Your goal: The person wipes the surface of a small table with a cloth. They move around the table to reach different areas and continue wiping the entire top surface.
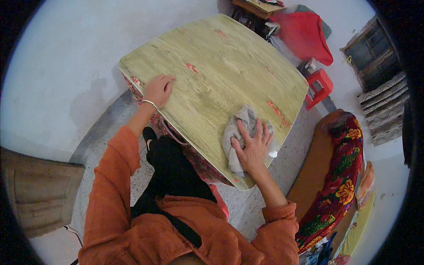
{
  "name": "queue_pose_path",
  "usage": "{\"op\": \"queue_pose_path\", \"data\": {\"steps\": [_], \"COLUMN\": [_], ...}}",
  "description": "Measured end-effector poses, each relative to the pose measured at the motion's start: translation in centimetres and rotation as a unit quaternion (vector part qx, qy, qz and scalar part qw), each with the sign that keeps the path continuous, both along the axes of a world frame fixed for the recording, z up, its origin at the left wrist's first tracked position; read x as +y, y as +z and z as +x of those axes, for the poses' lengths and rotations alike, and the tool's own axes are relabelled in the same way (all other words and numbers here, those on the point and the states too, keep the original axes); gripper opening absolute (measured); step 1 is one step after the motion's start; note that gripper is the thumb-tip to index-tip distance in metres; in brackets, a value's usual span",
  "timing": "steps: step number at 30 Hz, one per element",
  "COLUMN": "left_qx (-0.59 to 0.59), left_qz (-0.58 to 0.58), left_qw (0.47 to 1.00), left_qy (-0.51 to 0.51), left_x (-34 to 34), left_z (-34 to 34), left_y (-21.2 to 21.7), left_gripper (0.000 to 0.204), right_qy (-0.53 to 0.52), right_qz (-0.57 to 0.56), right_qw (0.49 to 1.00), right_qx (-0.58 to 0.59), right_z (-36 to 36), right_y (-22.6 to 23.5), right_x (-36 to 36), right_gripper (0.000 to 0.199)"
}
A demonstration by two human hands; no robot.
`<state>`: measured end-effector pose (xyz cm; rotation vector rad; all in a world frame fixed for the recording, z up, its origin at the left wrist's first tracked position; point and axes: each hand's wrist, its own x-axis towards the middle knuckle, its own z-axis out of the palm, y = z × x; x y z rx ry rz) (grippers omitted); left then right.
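A table (176,48) with a pale green, wood-patterned top and red flower marks stands in front of me. My right hand (254,145) lies on a crumpled grey cloth (234,132) near the table's right front corner. Its fingers are spread over the cloth and press it to the tabletop. At the left front edge rests my left hand (159,92), fingers together and slightly curled, with nothing seen in them. A bracelet circles that wrist. A small white piece (273,154) shows beside the cloth at the table's right edge.
A red plastic stool (319,88) stands beyond the table's right corner, with a red cloth-covered item (304,35) behind it. To the right is a sofa or bench with a dark red floral cover (346,176). A wooden cabinet (42,190) is at the left.
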<state>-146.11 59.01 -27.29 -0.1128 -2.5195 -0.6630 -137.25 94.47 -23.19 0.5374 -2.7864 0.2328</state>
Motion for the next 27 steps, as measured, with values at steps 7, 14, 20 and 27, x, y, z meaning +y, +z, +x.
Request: {"op": "queue_pose_path", "data": {"steps": [7, 14, 20, 27], "left_qx": [0.011, -0.009, 0.026, 0.007], "left_qz": [0.000, 0.000, 0.007, -0.005], "left_qw": [1.000, 1.000, 1.000, 1.000], "left_qy": [-0.020, 0.001, -0.010, -0.022], "left_x": [0.0, -0.2, 0.3, -0.2], "left_z": [0.0, 0.4, 0.2, -0.4], "left_y": [0.4, 0.2, 0.3, 0.0], "left_gripper": [0.020, 0.020, 0.021, 0.022], "right_qy": [0.079, -0.012, 0.012, -0.072], "right_qz": [-0.062, -0.022, -0.052, -0.022], "right_qw": [0.994, 1.000, 0.999, 0.989], "right_qx": [-0.050, 0.014, 0.009, 0.125], "right_z": [-0.9, 1.3, -2.5, -11.9], "right_y": [-0.9, 1.1, -1.6, -2.4], "right_x": [0.5, -0.6, 0.8, 5.3], "right_gripper": [0.052, 0.048, 0.042, 0.037]}}
